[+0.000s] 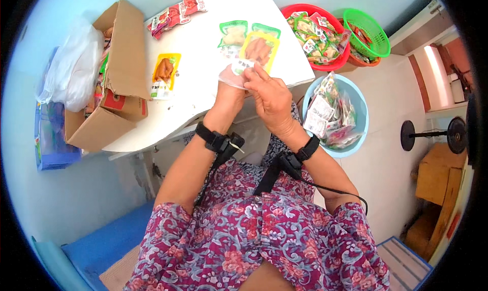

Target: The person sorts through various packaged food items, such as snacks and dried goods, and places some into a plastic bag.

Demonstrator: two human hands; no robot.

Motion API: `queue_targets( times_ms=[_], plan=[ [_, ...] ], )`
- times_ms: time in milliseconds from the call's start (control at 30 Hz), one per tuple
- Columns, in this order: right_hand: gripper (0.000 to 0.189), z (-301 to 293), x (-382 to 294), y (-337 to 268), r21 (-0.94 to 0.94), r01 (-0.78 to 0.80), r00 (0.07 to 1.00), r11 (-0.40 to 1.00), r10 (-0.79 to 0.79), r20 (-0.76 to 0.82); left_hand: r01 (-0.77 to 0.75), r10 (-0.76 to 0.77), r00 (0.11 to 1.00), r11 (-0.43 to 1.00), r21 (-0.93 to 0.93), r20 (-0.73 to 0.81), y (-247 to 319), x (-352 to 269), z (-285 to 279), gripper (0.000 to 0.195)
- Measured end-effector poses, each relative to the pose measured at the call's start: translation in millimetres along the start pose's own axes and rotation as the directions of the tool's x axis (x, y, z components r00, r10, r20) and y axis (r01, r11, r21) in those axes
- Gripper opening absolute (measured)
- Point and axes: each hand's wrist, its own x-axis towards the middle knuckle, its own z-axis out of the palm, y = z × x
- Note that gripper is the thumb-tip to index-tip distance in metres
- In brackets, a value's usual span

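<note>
Over the near edge of a white table [202,35], my left hand [231,86] holds a clear plastic pouch [230,77] with a white and green printed part. The fingers of my right hand [268,96] touch the pouch's right side; whether they pinch it I cannot tell. Just beyond the hands lies a yellow-edged food packet [260,49], overlapping a green-edged packet [271,31]. Another green-edged packet [233,34] lies to their left. Farther left is a yellow-edged packet of brown food [165,72]. Red packets [176,16] lie at the back.
An open cardboard box [127,58] with packets and a white plastic bag [74,66] stand at left. At right are a red basin [345,56] of packets, a green basket [383,34] and a light blue tub [364,117] holding packets. A black fan [455,135] stands far right.
</note>
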Motion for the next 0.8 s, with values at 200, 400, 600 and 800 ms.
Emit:
queue_targets(
  times_ms=[200,400,600,800],
  plan=[
    [0.016,2,2,-3,0.014,0.015,1.0,1.0,-0.015,0.001,0.092,-0.093,0.995,0.995,-0.035,-0.048,0,1,-4,0.027],
    [0.014,-1,3,-1,0.016,-0.046,0.999,0.999,0.046,-0.024,0.105,-0.127,0.99,0.958,-0.268,-0.065,-16,28,5,0.019],
    [0.012,-7,4,7,0.02,-0.065,0.997,0.998,0.066,-0.04,0.067,-0.076,0.997,0.94,0.333,0.014,15,-10,11,0.03],
    [0.011,-7,7,3,0.009,-0.054,0.998,0.999,0.054,-0.023,-0.265,0.283,0.959,0.836,0.48,0.036,-2,-27,3,0.032]
  ],
)
